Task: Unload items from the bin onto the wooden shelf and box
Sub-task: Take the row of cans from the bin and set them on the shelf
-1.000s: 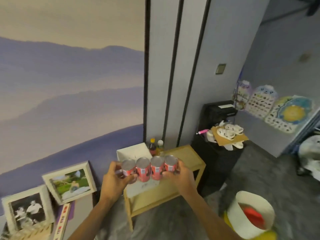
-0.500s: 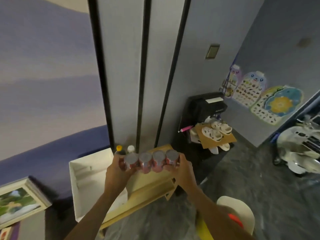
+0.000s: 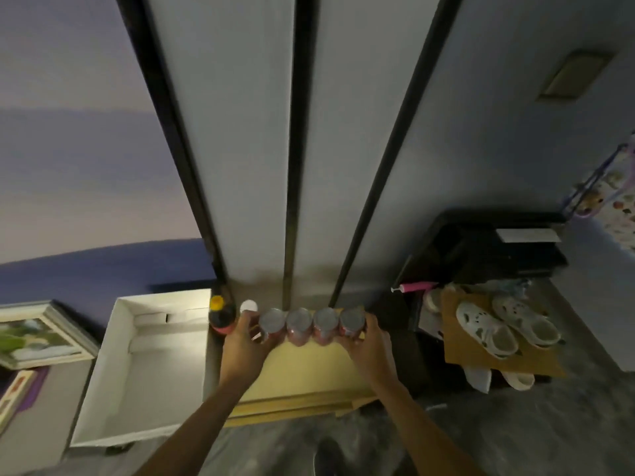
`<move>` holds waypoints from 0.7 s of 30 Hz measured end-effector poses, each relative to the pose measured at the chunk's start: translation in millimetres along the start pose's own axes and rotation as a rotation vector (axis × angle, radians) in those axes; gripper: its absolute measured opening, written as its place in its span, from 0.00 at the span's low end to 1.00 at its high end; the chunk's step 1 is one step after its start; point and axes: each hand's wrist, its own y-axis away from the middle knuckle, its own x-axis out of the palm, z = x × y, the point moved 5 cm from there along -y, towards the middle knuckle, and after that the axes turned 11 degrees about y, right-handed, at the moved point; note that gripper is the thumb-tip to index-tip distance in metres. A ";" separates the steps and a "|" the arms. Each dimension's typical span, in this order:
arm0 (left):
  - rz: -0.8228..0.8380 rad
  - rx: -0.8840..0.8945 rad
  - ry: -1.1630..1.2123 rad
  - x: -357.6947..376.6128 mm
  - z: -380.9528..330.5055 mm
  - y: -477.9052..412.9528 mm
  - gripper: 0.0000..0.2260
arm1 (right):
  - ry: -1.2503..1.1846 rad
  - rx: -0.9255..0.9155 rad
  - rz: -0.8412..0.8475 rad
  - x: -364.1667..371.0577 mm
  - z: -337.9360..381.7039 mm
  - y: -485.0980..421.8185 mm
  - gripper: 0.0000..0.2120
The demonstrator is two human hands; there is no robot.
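A row of several red cans with silver tops [image 3: 312, 325] is squeezed between my two hands over the back of the pale wooden shelf [image 3: 309, 369]. My left hand [image 3: 244, 341] grips the left end of the row. My right hand [image 3: 367, 343] grips the right end. Left of the shelf stands an open white box [image 3: 113, 341]. A dark bottle with a yellow cap [image 3: 220, 316] and a white-capped bottle [image 3: 248, 306] stand at the shelf's back left corner, just beside the cans. The bin is out of view.
A black cabinet [image 3: 481, 245] stands right of the shelf, with white sandals [image 3: 505, 326] on cardboard in front of it. Framed pictures [image 3: 37, 333] lean at the left. The wall with dark vertical strips rises straight behind the shelf. My shoe [image 3: 326, 456] shows on the grey floor.
I have stepped closer and my view has dropped over the shelf. Both hands have carried the row of cans forward and down toward the shelf's back. The bin has left the view.
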 end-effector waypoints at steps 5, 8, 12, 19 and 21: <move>-0.206 -0.068 -0.099 29.7 35.8 -12.5 0.24 | -0.057 -0.066 0.039 32.9 -33.6 -48.5 0.22; -0.259 -0.079 -0.193 46.3 56.1 -22.9 0.24 | -0.079 -0.037 0.092 58.7 -51.7 -71.4 0.22; -0.276 -0.080 -0.235 63.2 91.6 -38.3 0.22 | -0.089 -0.001 0.127 100.5 -83.1 -89.1 0.26; -0.319 -0.061 -0.339 87.5 119.5 -51.9 0.21 | -0.123 0.085 0.111 139.6 -100.0 -98.3 0.29; -0.312 -0.074 -0.361 92.2 127.3 -54.5 0.22 | -0.125 0.083 0.121 144.6 -102.0 -100.5 0.29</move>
